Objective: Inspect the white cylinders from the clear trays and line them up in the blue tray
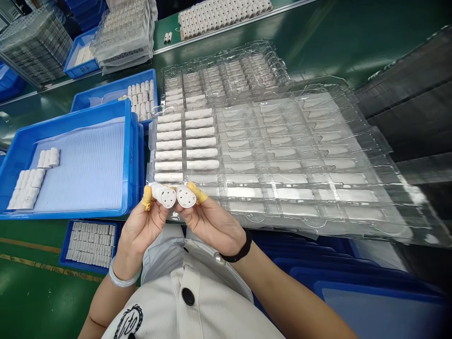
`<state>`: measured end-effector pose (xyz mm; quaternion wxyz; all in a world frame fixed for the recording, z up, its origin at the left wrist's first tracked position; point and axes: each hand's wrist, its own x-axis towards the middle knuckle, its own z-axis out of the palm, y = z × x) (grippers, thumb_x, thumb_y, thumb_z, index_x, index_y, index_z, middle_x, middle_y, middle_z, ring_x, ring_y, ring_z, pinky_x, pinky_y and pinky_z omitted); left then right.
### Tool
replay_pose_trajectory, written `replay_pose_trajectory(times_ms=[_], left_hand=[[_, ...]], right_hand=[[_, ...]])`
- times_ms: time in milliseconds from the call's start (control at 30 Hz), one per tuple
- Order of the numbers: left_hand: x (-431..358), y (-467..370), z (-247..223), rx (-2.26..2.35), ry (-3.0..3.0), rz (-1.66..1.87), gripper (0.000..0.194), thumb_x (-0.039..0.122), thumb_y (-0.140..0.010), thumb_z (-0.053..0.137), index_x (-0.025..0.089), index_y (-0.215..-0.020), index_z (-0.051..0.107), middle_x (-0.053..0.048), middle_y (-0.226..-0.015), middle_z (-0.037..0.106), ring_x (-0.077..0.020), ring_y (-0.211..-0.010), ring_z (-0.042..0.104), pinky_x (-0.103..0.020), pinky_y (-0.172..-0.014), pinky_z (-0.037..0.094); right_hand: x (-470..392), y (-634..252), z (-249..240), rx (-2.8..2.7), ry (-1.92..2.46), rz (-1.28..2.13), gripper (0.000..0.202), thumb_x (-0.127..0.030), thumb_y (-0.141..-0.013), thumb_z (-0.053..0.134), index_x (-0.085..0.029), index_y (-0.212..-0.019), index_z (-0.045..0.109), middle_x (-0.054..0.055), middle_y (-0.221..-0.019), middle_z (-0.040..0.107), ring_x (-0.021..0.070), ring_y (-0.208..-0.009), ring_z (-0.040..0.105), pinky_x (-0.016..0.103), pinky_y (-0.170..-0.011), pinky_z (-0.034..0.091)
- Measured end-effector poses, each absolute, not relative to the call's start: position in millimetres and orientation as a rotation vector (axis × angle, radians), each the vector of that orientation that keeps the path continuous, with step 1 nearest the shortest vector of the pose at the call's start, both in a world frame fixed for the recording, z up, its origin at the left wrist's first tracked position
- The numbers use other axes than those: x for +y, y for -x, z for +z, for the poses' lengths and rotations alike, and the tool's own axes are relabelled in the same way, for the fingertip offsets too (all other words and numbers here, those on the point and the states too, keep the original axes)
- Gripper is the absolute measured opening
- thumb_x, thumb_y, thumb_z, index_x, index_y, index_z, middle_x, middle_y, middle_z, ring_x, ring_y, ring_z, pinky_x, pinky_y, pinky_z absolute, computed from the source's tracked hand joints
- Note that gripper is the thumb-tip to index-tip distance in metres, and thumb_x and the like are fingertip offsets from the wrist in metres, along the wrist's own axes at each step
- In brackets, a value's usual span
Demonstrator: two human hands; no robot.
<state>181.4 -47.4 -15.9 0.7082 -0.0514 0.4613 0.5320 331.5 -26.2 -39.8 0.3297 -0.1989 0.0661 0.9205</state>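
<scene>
My left hand (141,228) is closed on a white cylindrical part (168,198), its round end with small dark holes turned toward me. Beside it, my right hand (217,228) grips a second white cylindrical part (186,197), whose end face also shows small holes. The two ends are side by side, almost touching. Yellow finger cots cover a fingertip on each hand. Just beyond the hands lies a clear plastic tray (282,219), with white cylinders (201,142) filling much of its two left columns.
A blue bin (127,141) on the left holds several white parts on a lined sheet. Behind it sits another blue bin (115,89) of parts. Below is a small filled blue box (67,240). Stacked clear trays (123,37) stand at the back; blue trays (353,280) lie lower right.
</scene>
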Motion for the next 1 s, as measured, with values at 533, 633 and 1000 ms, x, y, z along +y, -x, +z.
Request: replay_pose_trajectory(times_ms=[533, 633, 1000], left_hand=[[-46.2, -184.0, -12.4, 1.06, 0.167, 1.186, 0.046, 0.028, -0.107, 0.027, 0.012, -0.089, 0.067, -0.004, -0.083, 0.075, -0.0066, -0.069, 0.072, -0.01, -0.057, 0.056], [-46.9, -183.1, -15.5, 1.054, 0.109, 1.184, 0.041, 0.029, -0.106, 0.033, 0.013, -0.09, 0.067, -0.004, -0.086, 0.075, -0.0064, -0.071, 0.072, -0.011, -0.059, 0.057], [-58.7, -181.3, -24.1, 0.945, -0.391, 1.14, 0.043, 0.048, -0.081, 0.074, 0.017, -0.11, 0.069, -0.007, -0.101, 0.073, -0.023, -0.097, 0.07, -0.037, -0.087, 0.058]], right_hand=[[-26.2, -329.7, -37.5, 0.211, 0.574, 2.379, 0.036, -0.028, -0.105, 0.039, -0.01, -0.094, 0.067, 0.005, -0.087, 0.071, 0.0052, -0.062, 0.064, 0.009, -0.053, 0.057], [-27.4, -329.5, -39.6, 0.122, 0.569, 2.384, 0.031, -0.03, -0.103, 0.044, -0.011, -0.096, 0.069, 0.005, -0.089, 0.071, 0.0049, -0.064, 0.064, 0.009, -0.055, 0.056], [-37.7, -328.8, -37.0, -0.371, 0.619, 2.246, 0.031, -0.04, -0.093, 0.057, -0.018, -0.113, 0.066, 0.005, -0.092, 0.072, 0.0127, -0.071, 0.064, 0.025, -0.066, 0.056]])
